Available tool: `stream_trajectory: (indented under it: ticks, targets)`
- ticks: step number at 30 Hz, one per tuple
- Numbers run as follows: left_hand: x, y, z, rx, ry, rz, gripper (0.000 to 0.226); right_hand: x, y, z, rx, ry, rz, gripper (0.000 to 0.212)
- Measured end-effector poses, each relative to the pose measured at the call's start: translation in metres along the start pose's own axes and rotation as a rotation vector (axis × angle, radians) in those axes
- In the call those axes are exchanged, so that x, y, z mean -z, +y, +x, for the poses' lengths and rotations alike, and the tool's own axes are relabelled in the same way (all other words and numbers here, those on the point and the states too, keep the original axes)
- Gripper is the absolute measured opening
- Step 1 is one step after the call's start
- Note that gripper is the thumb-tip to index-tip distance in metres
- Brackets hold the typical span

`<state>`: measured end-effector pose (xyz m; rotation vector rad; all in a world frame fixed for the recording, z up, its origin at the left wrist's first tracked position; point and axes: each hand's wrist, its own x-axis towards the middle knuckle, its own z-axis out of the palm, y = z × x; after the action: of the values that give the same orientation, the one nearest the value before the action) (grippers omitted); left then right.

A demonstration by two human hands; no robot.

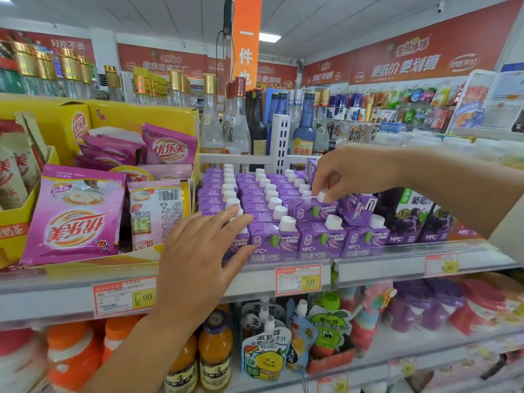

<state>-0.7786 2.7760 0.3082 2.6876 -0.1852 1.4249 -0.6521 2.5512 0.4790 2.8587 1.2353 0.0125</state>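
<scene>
Pinching the white cap [322, 195] of a purple juice carton [313, 211] between thumb and fingertips of the right hand [348, 177], curled down onto it from above. Carton directly beneath that hand, one row behind the front cartons, packed against its neighbours. Just beyond the hand's little-finger side, another purple carton turned sideways [357, 209]. Left hand [198, 251] relaxed, fingers straight and spread, grasping nothing, reaching over the front corner of the block of purple cartons [255, 194]; cannot tell whether it touches their tops. Under its palm, the shelf edge [368, 268] with a price tag [297, 280] just right of the wrist. Left of that hand, pink sachets [73, 217] in a yellow box. Below the right forearm, dark grape-juice cartons [408, 218]. Beyond both hands, glass bottles [211, 123].
</scene>
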Motion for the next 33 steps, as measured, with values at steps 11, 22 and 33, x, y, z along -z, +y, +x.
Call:
stream_trajectory:
  ticks: [11, 22, 33]
  targets:
    - [0.000, 0.000, 0.000, -0.015, 0.001, -0.002, 0.045, -0.004, 0.007, 0.033, -0.025, -0.081, -0.084, 0.025]
    - [0.001, 0.001, 0.000, -0.002, -0.008, -0.013, 0.044, -0.013, 0.009, 0.054, -0.060, -0.237, -0.196, 0.033]
    - [0.014, 0.009, 0.007, 0.109, -0.085, -0.125, 0.057, 0.017, -0.003, -0.012, -0.013, 0.215, -0.127, 0.018]
